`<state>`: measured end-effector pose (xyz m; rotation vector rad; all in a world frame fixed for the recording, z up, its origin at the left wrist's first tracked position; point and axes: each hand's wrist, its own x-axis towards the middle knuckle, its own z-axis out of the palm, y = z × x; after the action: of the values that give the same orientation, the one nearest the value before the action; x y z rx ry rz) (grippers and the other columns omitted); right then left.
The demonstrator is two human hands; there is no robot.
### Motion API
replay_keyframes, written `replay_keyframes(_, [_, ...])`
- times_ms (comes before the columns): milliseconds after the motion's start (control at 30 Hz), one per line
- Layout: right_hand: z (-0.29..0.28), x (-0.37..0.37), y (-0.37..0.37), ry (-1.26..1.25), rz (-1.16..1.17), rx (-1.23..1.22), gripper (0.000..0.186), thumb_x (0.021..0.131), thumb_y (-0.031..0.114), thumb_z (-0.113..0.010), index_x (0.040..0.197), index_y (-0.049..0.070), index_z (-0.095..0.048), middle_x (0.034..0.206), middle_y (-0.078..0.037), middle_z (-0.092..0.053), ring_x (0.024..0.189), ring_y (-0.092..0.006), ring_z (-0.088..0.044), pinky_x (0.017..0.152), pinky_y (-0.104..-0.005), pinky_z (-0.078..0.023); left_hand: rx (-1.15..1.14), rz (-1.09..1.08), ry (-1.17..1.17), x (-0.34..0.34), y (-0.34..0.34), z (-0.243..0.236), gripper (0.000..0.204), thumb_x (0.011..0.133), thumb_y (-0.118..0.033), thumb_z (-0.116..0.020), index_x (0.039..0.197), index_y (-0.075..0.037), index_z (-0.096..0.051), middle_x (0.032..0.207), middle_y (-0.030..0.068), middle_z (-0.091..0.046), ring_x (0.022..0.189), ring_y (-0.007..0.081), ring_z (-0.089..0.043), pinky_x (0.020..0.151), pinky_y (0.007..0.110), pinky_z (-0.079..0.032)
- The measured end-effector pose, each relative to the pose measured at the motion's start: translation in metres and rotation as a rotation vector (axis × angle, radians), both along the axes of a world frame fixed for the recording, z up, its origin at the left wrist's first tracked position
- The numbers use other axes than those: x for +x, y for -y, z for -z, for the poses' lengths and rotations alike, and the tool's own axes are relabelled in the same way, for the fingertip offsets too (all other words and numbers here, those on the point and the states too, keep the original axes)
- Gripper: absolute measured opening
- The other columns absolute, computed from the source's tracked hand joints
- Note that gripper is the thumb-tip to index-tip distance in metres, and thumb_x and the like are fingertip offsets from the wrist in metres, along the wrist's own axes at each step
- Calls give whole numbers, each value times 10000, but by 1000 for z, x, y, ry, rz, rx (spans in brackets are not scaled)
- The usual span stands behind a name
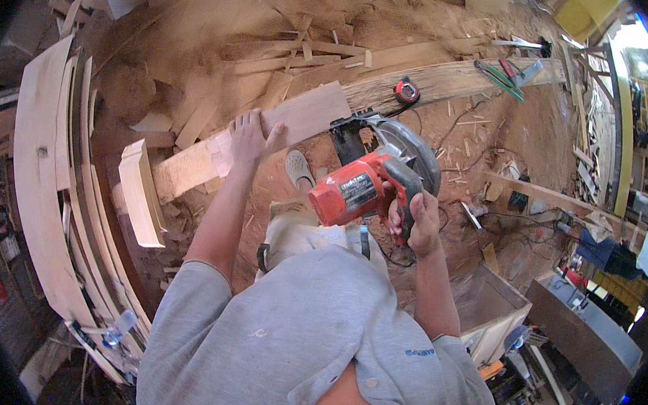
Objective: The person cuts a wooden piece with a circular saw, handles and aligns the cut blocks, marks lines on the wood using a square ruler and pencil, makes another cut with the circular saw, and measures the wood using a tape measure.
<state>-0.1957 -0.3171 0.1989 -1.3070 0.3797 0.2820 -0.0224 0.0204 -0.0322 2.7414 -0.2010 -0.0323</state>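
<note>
My right hand [418,221] is wrapped round the handle of a red circular saw [355,187]. The saw's grey blade guard [412,150] points away from me, and its dark base plate [346,141] is beside the right end of a pale board [312,112]; whether they touch I cannot tell. My left hand [251,137] lies on that board with fingers stretched out and thumb apart, pressing from above. Beneath the board runs a long, rough wooden beam [455,87]. The blade itself is hidden.
A red and black tape measure [406,91] sits on the beam, with green-handled and red-handled tools [510,76] farther right. Stacked long boards [41,173] stand at left, near a short pale wood piece [140,196]. Offcuts and sawdust cover the ground; cables [488,151] trail at right.
</note>
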Motion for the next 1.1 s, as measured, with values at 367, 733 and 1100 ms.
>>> replay_keyframes(367, [82,6,27,-110,13,489,918,996,831,-434,1401,17,-566,638,-2,-481,473,-126,-453,503,-295,-434,30,-13,68,3,5,10,800,906,-755,-622,1279,-47,-643,1255,146,-678,1243,334,-587,1121,507,-367])
replay_keyframes(733, [81,28,22,-182,70,275,856,1031,750,-484,1432,-4,-541,656,-37,-539,512,-166,-526,526,-322,-475,76,-92,74,1,17,2,713,904,-721,-647,1249,-97,-674,1169,137,-689,1171,319,-603,1094,491,-383])
replay_keyframes(1100, [79,20,24,-307,93,319,822,1037,779,-418,1325,27,-585,641,-26,-501,527,-163,-498,552,-336,-468,63,-127,37,9,24,8,743,900,-772,-589,1178,-94,-709,1140,123,-666,1178,298,-582,1091,466,-378])
